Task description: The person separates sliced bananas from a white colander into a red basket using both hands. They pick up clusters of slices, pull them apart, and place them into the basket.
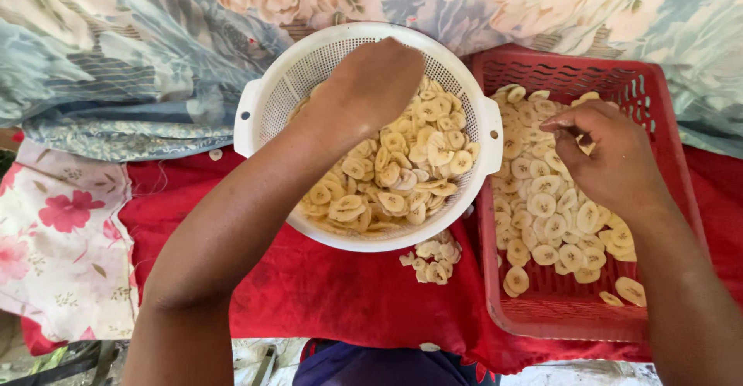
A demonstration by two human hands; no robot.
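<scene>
Soft even daylight, faint shadows, sharp; edges maybe sl. warped

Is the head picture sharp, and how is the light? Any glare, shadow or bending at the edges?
Head view: soft, even daylight, no glare; the banana slices in the white colander are sharp; the left hand casts a faint shadow into it; the right hand over the red basket looks sharp too; the forearms at the lower edges look stretched wide.

A home: floral bedsheets (116,53) and a cloth-covered (348,293) worktop.

Both forearms bare, no sleeves; dark blue garment (371,364) at waist.
</scene>
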